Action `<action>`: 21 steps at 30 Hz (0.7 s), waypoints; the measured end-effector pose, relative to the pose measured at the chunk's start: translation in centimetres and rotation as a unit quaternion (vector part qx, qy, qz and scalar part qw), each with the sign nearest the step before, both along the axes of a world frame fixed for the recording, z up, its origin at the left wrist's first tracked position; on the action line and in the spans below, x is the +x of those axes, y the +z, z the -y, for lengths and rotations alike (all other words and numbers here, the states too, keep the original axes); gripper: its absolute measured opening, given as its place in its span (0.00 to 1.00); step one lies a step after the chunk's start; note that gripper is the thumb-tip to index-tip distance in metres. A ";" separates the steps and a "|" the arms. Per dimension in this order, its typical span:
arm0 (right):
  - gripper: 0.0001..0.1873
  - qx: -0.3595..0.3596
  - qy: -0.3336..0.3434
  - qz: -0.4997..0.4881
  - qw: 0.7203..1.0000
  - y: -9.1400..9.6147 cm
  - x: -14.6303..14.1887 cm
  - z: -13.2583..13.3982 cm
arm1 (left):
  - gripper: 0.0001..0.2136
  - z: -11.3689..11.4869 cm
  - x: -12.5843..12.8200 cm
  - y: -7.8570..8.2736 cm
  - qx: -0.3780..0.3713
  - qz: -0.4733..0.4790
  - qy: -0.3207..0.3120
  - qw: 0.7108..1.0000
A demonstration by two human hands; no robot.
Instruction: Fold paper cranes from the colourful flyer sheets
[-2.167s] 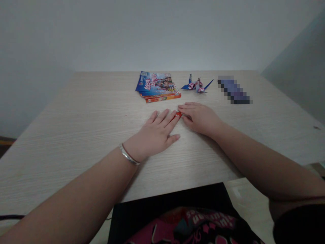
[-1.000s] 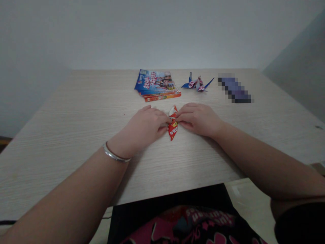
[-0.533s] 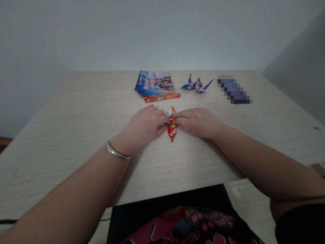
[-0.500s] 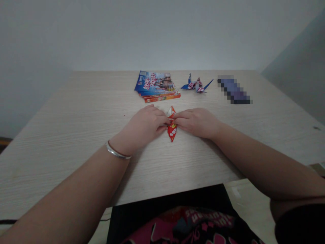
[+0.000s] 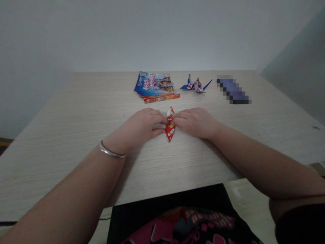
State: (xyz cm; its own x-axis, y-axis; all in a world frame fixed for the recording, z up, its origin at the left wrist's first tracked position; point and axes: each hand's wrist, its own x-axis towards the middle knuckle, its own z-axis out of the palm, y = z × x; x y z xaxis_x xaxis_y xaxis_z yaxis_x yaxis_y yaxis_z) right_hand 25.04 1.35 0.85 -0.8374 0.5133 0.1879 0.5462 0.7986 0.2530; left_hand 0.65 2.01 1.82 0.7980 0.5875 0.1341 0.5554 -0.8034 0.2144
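Note:
A small piece of folded paper [image 5: 170,131], red with white and yellow print, lies on the table between both hands. Its pointed ends face toward and away from me. My left hand [image 5: 144,124], below a silver bangle, has its fingers closed at the paper's left edge, thumb apart from the forefinger behind it. From the other side my right hand [image 5: 194,122] presses its fingertips on the paper's middle. Some fingertips and the paper's centre are hidden.
Behind the hands lies a fanned stack of printed leaflets [image 5: 157,84]. Blue-and-white folded paper cranes [image 5: 195,85] stand right of it, and a pixelated dark flat object [image 5: 233,90] lies farther right. A wall borders the table's [image 5: 76,101] far edge.
My left hand has shifted slightly left, and its thumb has spread from the forefinger. The folded paper has tilted a little, its near tip now more to the left. My right hand stays on it.

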 end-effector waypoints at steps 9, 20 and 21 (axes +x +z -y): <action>0.17 0.047 0.088 0.010 0.995 0.0 0.4 0.2 | 0.07 0.0 0.1 0.0 0.008 0.006 0.007 1.000; 0.13 -0.042 0.007 -0.065 0.997 -0.3 -0.2 0.1 | 0.08 0.0 0.1 -0.2 0.025 0.006 -0.011 1.000; 0.12 -0.053 -0.011 -0.078 0.995 -0.4 -0.4 0.0 | 0.08 0.2 0.2 -0.1 0.025 0.003 -0.006 1.000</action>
State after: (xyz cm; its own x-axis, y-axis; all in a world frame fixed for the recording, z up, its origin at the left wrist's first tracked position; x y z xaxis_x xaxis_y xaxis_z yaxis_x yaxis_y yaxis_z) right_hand 24.67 1.33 0.44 -0.7908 0.5547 0.2586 0.5894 0.8040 0.0778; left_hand 0.88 1.83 1.74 0.8045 0.5698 0.1678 0.5443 -0.8202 0.1759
